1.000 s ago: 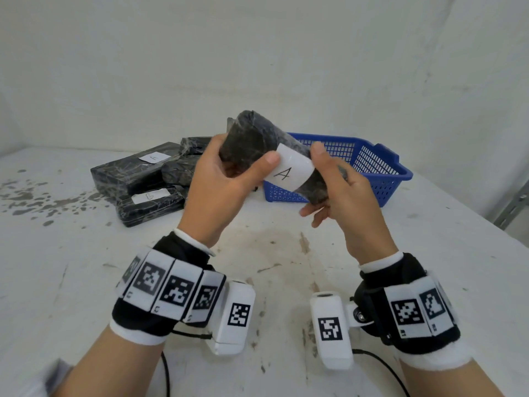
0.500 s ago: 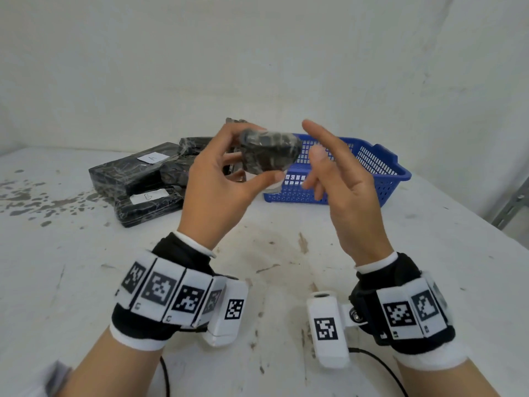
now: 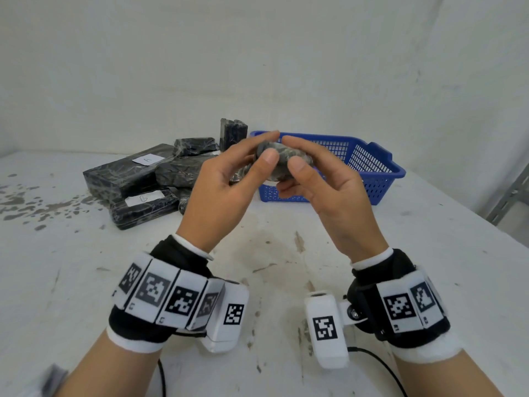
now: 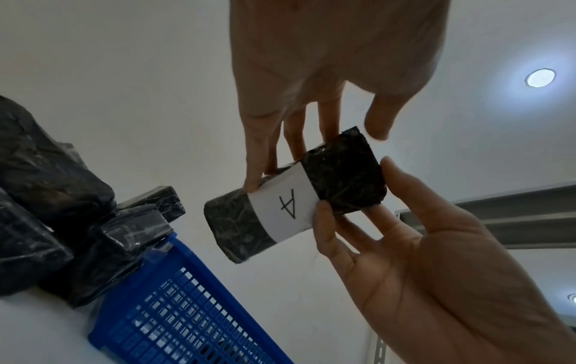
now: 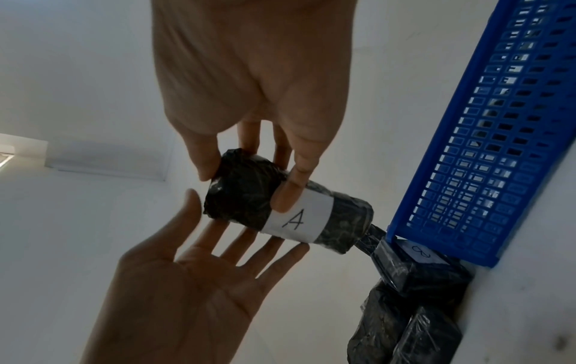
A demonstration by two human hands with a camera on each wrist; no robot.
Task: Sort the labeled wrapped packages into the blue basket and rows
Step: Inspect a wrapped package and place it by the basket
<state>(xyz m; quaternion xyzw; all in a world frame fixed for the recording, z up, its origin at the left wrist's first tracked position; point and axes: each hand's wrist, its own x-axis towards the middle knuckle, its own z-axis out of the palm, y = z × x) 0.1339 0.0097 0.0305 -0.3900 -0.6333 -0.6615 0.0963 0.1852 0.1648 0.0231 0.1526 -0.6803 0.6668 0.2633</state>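
A small dark wrapped package (image 3: 282, 156) with a white label marked A (image 4: 286, 206) is held in the air in front of the blue basket (image 3: 372, 167). My right hand (image 3: 292, 152) pinches it, thumb on one end and forefinger (image 5: 285, 197) across the label's edge. My left hand (image 3: 270, 147) lies flat beside it. Its straight fingers (image 4: 255, 177) touch the package's far side and its thumb stands by the end. The label faces down, so the head view does not show it.
A pile of dark wrapped packages (image 3: 148, 173) lies left of the basket, one labelled A (image 3: 147, 159), one below it with another label (image 3: 143, 198). One package (image 3: 233, 133) stands upright behind. The stained white table (image 3: 286, 253) reaches a wall. A grey metal rack (image 3: 509, 196) stands at far right.
A second ago both hands held the package with the label up. Then the left hand alone turned it, right hand open. Now the right hand has taken hold, with the label turned downward.
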